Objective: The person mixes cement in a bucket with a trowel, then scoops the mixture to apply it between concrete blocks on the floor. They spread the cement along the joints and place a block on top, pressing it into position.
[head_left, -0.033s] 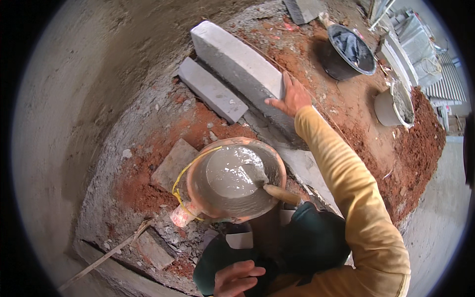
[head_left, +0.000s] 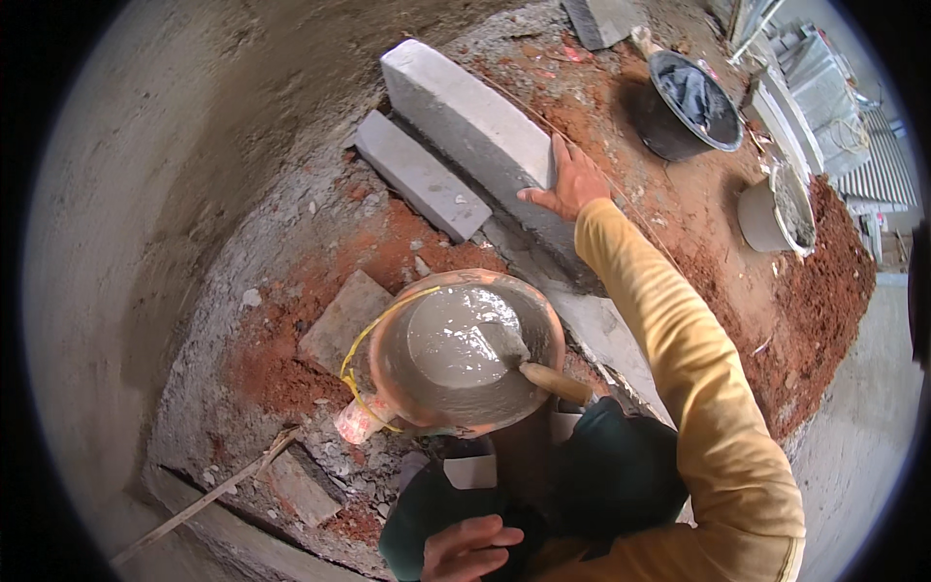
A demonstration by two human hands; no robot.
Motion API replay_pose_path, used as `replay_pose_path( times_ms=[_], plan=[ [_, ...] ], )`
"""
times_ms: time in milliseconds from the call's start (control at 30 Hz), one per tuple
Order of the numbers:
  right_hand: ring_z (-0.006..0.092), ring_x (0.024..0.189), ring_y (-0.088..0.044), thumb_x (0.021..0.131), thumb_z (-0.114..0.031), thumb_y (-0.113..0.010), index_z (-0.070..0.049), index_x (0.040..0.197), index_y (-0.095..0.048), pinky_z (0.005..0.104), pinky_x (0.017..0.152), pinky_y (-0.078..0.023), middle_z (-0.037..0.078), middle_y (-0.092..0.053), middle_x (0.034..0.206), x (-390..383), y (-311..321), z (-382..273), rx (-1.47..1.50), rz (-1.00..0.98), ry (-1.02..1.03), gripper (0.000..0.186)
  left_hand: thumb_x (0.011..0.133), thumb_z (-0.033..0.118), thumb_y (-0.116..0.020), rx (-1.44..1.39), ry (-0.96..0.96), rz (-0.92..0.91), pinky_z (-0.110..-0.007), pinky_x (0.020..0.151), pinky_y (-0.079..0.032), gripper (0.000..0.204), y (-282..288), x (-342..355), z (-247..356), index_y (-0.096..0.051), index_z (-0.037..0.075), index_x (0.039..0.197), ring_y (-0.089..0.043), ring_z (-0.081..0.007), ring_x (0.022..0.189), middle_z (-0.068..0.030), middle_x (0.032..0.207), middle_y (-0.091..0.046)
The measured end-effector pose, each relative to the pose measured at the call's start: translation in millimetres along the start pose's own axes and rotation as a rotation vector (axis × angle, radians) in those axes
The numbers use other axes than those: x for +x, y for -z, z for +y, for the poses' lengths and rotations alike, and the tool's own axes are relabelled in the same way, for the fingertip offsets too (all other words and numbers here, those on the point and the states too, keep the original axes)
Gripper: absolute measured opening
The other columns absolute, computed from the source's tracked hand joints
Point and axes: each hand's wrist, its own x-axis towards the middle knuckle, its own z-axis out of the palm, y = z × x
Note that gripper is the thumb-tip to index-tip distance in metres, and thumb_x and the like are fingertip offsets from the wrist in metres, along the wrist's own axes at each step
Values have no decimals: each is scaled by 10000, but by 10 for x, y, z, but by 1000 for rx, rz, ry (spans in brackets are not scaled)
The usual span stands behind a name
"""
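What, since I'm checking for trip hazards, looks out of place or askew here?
Nothing drastic. The yellow cord hangs slack outside the bucket's left side, so it looks loose. At lower left, the stick lies slantwise beside a slab piece, looking like stray debris.

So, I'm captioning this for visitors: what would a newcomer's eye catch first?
Likely the orange-rimmed tub near the centre, with glossy grey mix and a wooden-handled trowel leaning in it. Above it lies a long pale block, the right hand resting on it. A black bucket stands at upper right.
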Motion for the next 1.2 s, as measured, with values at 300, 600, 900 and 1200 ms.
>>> replay_pose_path(
  times_ms=[300,600,900,1200],
  plan=[
    [377,1227,-488,703,-453,-778,-58,1462,-150,442,1007,-424,242,-421,1374,525,190,-425,-68,-211,-106,1062,904,447,-582,-24,-2,58,-394,830,-510,536,-3,-133,89,-544,-27,1151,-604,-324,1017,-246,1215,-498],
    [386,1163,-534,692,-425,-788,-16,1290,-336,432,986,-437,255,-496,1276,277,136,-584,-80,-93,-92,854,764,89,-758,-238,23,-109,-405,860,-525,473,99,-469,125,-526,-29,1159,-585,-357,1070,-241,1269,-457],
    [404,1125,-549,656,-393,-801,9,1296,-316,424,942,-456,287,-520,1221,-477,515,-5,-96,-101,-3,899,800,146,-703,-134,16,-179,-442,896,-482,382,84,-330,314,-573,-47,1103,-588,-362,1054,-237,1161,-572],
    [405,1095,-556,564,-328,-823,10,1390,-232,428,937,-464,264,-518,1202,-2590,1248,700,-147,-240,-203,1071,824,141,-618,-356,282,-83,-391,888,-472,293,-214,-140,491,-599,-50,1045,-601,-335,1021,-223,1121,-603]
  ],
)
